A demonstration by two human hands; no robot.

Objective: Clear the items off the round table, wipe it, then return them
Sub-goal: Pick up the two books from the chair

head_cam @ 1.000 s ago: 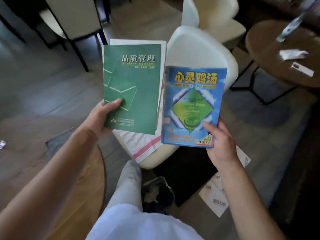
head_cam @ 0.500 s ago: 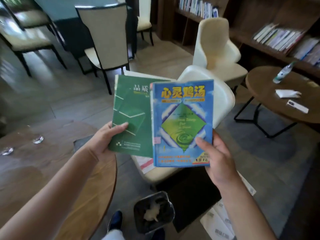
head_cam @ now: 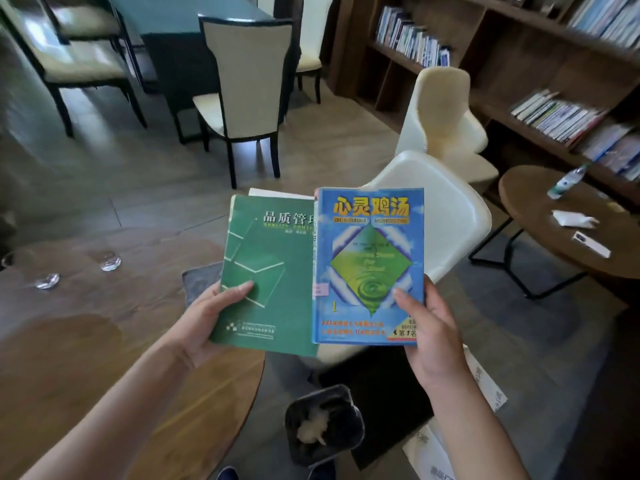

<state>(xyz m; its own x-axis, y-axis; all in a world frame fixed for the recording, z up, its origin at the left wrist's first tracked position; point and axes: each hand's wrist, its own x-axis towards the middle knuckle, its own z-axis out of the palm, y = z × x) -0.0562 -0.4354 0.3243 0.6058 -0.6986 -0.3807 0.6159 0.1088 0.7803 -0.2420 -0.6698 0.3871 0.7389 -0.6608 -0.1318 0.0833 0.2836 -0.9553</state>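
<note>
Two paperbacks, held up in the air over the near edge of the round table [head_cam: 114,344] and in front of a white moulded chair [head_cam: 446,216]. Green book [head_cam: 266,271] — left hand [head_cam: 204,323] grips its lower left corner, thumb flat on the cover, fingers hidden behind; a paler sheet or a second volume shows behind its top edge, which of the two cannot be told. Blue book [head_cam: 369,265] — right hand [head_cam: 433,337] pinches its lower right corner, thumb on the cover, fingers curled underneath; its left edge overlaps the green book's right side. Both covers are glossy card, flat and rectangular, the blue one scuffed along the spine; they are likely light, somewhat flexible and a little slick, so a corner pinch should serve for carrying, while setting down would be better done with a palm under the spine. Table top is dark wood-grain, with darker, seemingly damp patches; two small clear glass pieces [head_cam: 110,263] stand on its far left — fragile, so the books are best kept well apart from them. A grey cloth [head_cam: 201,282] hangs just beyond the table's edge, behind the left hand. On the floor below: a dark bin [head_cam: 323,424] with crumpled paper.
</note>
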